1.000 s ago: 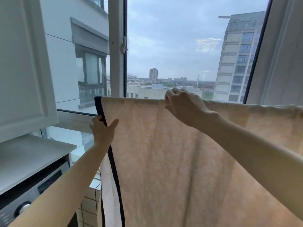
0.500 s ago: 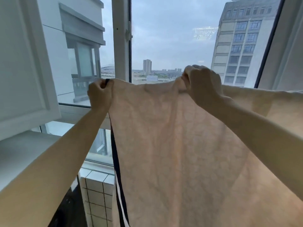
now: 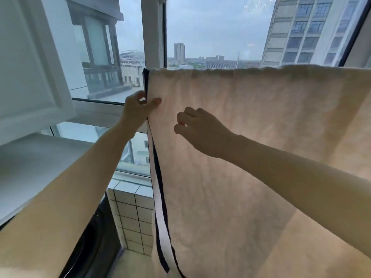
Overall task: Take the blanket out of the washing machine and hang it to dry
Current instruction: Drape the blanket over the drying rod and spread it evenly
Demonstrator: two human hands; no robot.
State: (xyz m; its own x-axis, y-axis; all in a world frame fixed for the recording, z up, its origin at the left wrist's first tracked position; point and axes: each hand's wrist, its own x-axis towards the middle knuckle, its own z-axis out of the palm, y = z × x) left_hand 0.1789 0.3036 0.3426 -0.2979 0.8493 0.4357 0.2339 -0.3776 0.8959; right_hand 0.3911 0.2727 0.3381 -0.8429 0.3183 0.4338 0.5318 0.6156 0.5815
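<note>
A pale peach blanket (image 3: 251, 147) with a dark-trimmed left edge hangs folded over a line or bar hidden under its top fold, in front of the window. My left hand (image 3: 138, 109) pinches the blanket's left edge a little below the top, thumb on the front face. To its right, my right hand (image 3: 198, 129) hovers against the front of the blanket with fingers curled; I cannot tell whether it pinches any cloth. The washing machine (image 3: 94, 237) shows as a dark curved front at the lower left.
A white cabinet door (image 3: 30, 63) stands open at the upper left above a white shelf top (image 3: 40, 163). A tiled ledge (image 3: 132, 215) sits under the window frame (image 3: 153, 33). Tall buildings lie outside the glass.
Both hands have come down from the blanket's top fold. The left now pinches the side edge lower down; the right has let go of the top and sits lower on the front.
</note>
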